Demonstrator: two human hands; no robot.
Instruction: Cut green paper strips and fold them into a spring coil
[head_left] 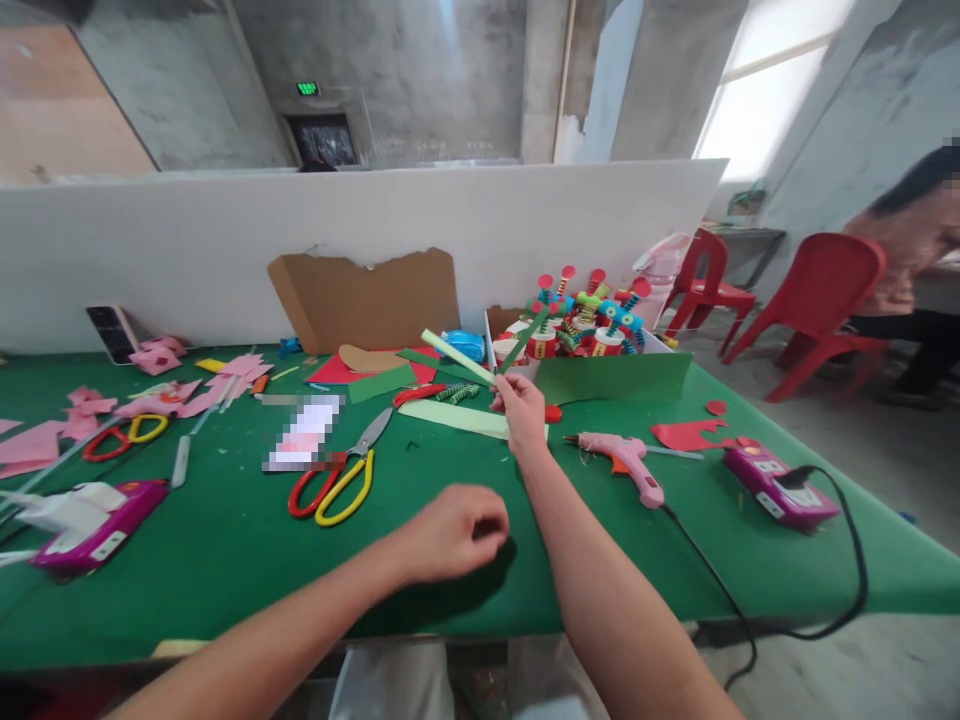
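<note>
My right hand point(520, 408) is closed in a pinch on two paper strips, held above the table. A light green paper strip point(457, 357) points up and left from the fingers. The dark green paper strip point(523, 342) slants up and right. My left hand point(456, 535), slightly blurred, is curled loosely near the table's front with nothing visible in it. Beneath my right hand lies a longer pale green strip point(454, 417). Large scissors point(352, 470) with one red and one yellow handle lie left of my hands. To the right rests a pink glue gun point(619, 458).
A box point(529, 368) of colourful spring-armed figures point(589, 315) stands behind my right hand, a green card point(615, 380) before it. Purple power strips point(780, 487) lie at both sides, cords trailing. Pink paper pieces point(34, 448) cover the left. A person point(900, 250) sits at far right near red chairs point(832, 280).
</note>
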